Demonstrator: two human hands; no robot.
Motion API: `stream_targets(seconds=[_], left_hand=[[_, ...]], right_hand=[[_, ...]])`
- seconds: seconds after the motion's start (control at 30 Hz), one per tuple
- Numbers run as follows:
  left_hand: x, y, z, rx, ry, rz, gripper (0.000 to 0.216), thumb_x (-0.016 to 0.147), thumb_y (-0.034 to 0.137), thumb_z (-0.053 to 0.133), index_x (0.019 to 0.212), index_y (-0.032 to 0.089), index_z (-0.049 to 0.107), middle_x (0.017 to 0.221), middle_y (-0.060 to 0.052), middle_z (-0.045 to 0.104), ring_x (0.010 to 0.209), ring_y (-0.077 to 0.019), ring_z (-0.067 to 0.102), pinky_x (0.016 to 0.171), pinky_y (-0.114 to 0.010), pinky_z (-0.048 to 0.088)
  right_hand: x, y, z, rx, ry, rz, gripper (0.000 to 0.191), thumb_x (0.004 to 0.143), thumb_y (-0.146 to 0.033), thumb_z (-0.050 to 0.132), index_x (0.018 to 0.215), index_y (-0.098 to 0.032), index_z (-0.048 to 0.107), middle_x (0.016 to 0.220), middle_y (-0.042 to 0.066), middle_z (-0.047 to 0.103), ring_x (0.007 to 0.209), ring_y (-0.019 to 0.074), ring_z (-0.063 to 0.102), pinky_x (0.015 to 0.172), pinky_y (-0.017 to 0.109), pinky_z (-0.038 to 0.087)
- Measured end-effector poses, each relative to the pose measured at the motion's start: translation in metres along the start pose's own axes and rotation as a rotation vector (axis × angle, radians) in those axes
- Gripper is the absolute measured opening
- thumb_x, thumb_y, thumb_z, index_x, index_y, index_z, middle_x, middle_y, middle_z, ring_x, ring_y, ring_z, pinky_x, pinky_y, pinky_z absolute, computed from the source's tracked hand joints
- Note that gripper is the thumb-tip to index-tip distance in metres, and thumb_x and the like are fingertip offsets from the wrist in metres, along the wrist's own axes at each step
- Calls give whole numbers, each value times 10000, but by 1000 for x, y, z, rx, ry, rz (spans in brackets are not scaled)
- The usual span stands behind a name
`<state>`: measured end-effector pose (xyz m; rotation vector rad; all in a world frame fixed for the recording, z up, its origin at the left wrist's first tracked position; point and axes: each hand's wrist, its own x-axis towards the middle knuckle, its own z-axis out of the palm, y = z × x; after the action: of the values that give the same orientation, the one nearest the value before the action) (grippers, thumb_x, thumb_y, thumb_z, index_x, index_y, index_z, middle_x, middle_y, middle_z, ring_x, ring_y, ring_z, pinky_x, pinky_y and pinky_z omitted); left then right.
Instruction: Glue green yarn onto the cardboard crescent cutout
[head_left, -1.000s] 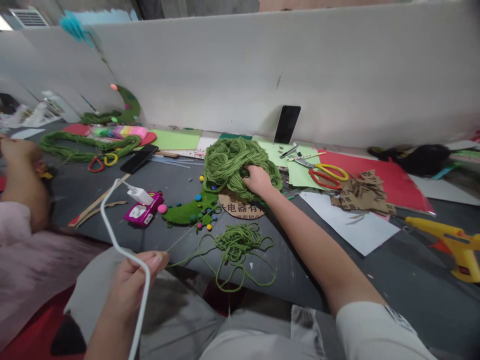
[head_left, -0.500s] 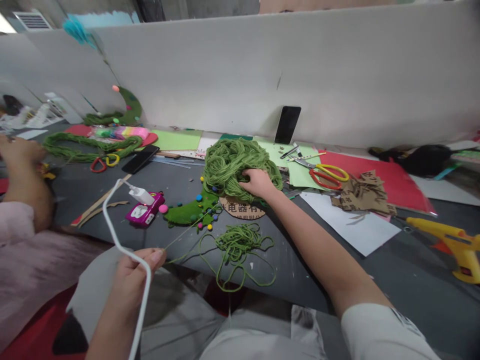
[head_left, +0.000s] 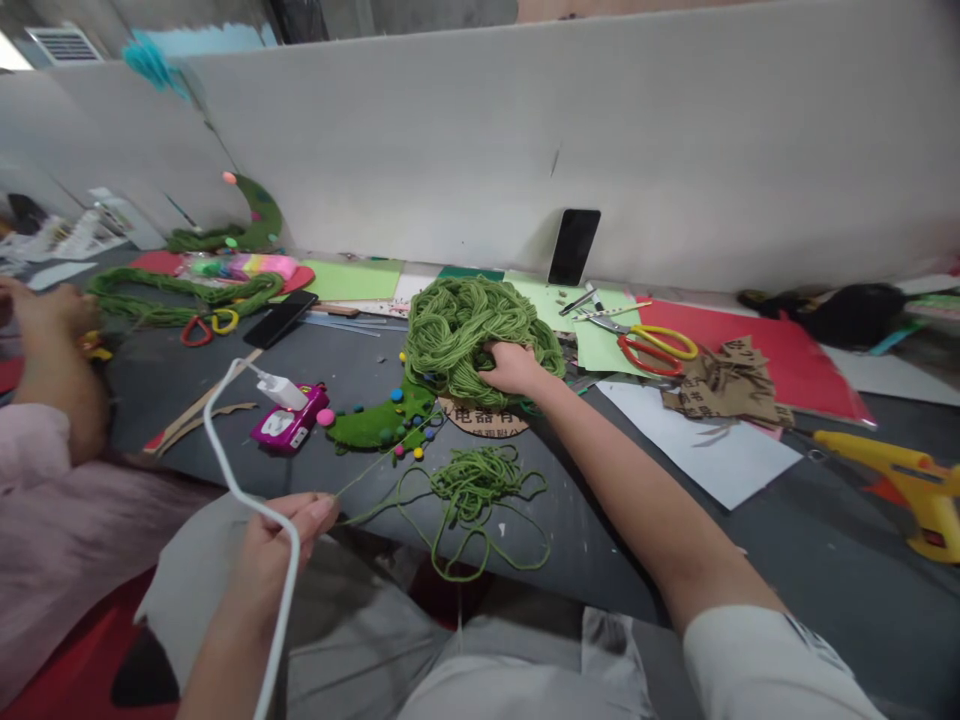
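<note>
Two hands work one green yarn: right hand [head_left: 514, 368] grips the yarn bundle [head_left: 469, 335]; nearer than the bundle, left hand [head_left: 281, 535] pinches a strand [head_left: 375, 466]. Risk: the strand may snag the pom-poms [head_left: 405, 445] or white cable [head_left: 225, 470].

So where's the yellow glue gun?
In the head view, the yellow glue gun lies on the dark table at the far right edge, just past the white paper, on the right hand's side.
</note>
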<state>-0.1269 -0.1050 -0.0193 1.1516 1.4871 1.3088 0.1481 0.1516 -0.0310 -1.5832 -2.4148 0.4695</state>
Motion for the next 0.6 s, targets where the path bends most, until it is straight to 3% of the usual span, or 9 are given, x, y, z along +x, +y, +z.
stream_targets(seconds=[0.1,0.3,0.4,0.6], left_hand=[[-2,0,-6,-259,-47,22,576,805,411,642,441,172,266,434,18,261,474,-119,290,510,-294,326],[-12,-4,-17,-519,55,43,624,738,347,682,420,146,184,395,8,249,440,-118,326,523,-301,377],[-12,-4,-17,-484,43,14,611,726,368,700,411,152,224,402,11,280,445,-119,352,554,-319,393],[-6,-1,-6,-334,-140,-52,621,773,404,689,412,161,246,403,11,299,453,-115,350,577,-337,360]], right_hand=[[-2,-5,1,-45,13,54,407,820,-407,616,1164,-195,667,1163,143,716,1148,361,629,1048,564,373],[-3,-8,2,-128,72,67,384,820,-350,604,1159,-173,640,1165,162,707,1137,358,635,1017,549,413],[-1,-5,1,-107,111,79,381,838,-293,571,1200,-187,622,1170,151,707,1139,341,636,1007,519,443],[6,14,-5,41,203,96,420,828,-180,521,1222,-152,665,1220,154,696,1171,321,626,1026,440,473]])
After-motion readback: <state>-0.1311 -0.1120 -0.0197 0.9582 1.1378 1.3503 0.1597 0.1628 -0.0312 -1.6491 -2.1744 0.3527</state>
